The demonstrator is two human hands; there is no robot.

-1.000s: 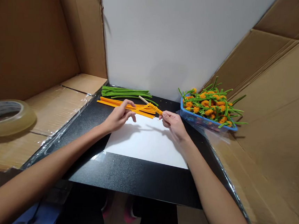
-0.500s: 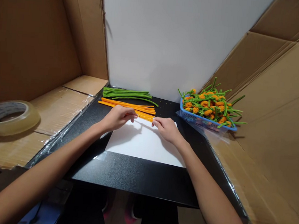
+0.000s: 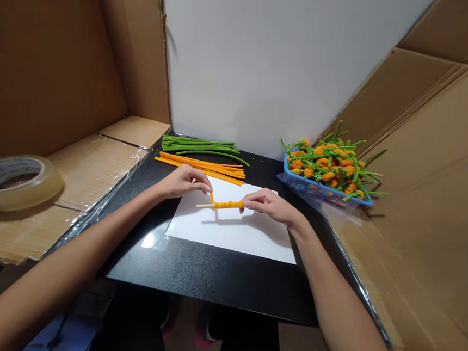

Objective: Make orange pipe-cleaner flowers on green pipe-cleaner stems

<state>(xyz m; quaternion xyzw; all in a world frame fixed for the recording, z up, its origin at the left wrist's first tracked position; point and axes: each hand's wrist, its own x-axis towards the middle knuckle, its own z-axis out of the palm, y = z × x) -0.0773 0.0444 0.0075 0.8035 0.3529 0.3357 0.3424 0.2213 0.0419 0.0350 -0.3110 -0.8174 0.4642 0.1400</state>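
Over a white sheet, my right hand pinches the right end of a thin pale stick. An orange pipe cleaner is coiled around the stick in tight turns. My left hand is closed on the pipe cleaner's loose end, which rises from the left end of the coil. The stick's bare left tip sticks out beyond the coil. Behind the hands lie straight orange pipe cleaners and, farther back, a bundle of green ones.
At the right stands a blue basket heaped with orange and green pieces. A big roll of clear tape rests on cardboard at the left. Cardboard walls flank the black table; a pale wall stands behind.
The stick with its orange coil has come lower and nearer, over the sheet. My right hand has moved down and right. The loose end now stands up between my left hand and the coil.
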